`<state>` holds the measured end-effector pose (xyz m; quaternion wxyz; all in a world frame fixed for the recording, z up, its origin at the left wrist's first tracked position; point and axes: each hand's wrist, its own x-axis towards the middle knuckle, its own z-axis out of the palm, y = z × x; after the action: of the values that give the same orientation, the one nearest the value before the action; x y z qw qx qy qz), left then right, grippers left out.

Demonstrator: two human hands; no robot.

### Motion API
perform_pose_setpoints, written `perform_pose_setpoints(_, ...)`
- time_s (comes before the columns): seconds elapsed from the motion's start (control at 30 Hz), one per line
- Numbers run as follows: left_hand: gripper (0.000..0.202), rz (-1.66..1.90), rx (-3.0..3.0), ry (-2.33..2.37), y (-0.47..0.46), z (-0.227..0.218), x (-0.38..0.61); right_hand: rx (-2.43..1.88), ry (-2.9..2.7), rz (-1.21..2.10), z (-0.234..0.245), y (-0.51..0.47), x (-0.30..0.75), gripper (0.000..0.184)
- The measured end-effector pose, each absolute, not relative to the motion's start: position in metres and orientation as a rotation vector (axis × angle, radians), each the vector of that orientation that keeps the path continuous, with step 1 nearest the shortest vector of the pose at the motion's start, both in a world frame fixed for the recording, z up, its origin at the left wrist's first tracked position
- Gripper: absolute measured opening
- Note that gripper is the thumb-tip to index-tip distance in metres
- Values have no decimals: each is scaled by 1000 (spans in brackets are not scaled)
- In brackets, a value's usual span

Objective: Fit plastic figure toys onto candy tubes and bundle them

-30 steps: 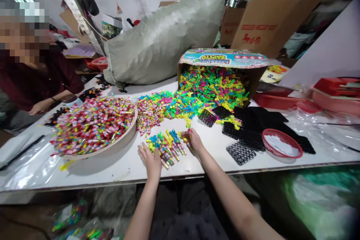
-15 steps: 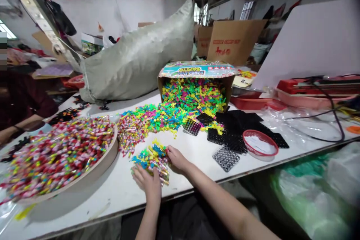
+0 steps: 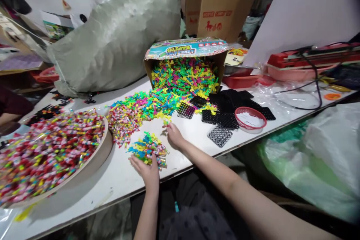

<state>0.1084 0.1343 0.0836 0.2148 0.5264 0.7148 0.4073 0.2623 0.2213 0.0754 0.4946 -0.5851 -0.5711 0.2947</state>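
On the white table in front of me lies a small heap of blue, yellow and green plastic toy figures mixed with wrapped candies (image 3: 149,148). My left hand (image 3: 147,168) rests against its near left side, fingers spread and thumb apart. Just to the right and beyond the heap is my right hand (image 3: 176,137), its fingers pinched on a small yellow toy figure (image 3: 166,120); its exact shape is blurred. Farther back, loose candies (image 3: 123,123) run into a spread of bright toy figures (image 3: 160,103) spilling out of a cardboard box (image 3: 184,48) lying on its side.
A wide round tub of candies (image 3: 108,135) takes up the left. Black mesh squares (image 3: 221,135) and a red basket with white paper slips (image 3: 250,117) lie to the right. A big grey sack (image 3: 120,33) stands behind. At far left a person's sleeve (image 3: 12,101) shows.
My right hand has left the small heap and moved away toward the loose figures, where it pinches a yellow one. My left hand stays by the heap. The camera view has tilted down.
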Motion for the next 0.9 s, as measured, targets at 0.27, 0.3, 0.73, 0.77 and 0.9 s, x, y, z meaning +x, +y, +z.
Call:
perform_pose_setpoints(0.27,87,930,1613,1763,144,84,113,-1594,-1591,421,79,261,317,19)
perform_pose_setpoints(0.3,87,922,1616,1746,147,85,116,-1602,-1618,411,76,263,318,20)
perform_pose_setpoints(0.73,30,1371,2457,776,124,95,200,-1657,-1465,223,67,268,336,11)
perform_pose_setpoints(0.77,20,1211,2552,351,120,93,213,-1671,-1426,158,72,267,341,9)
perform_pose_setpoints(0.9,25,429,2465,-609,112,75,249,-1860,-1161,-120,86,263,369,10)
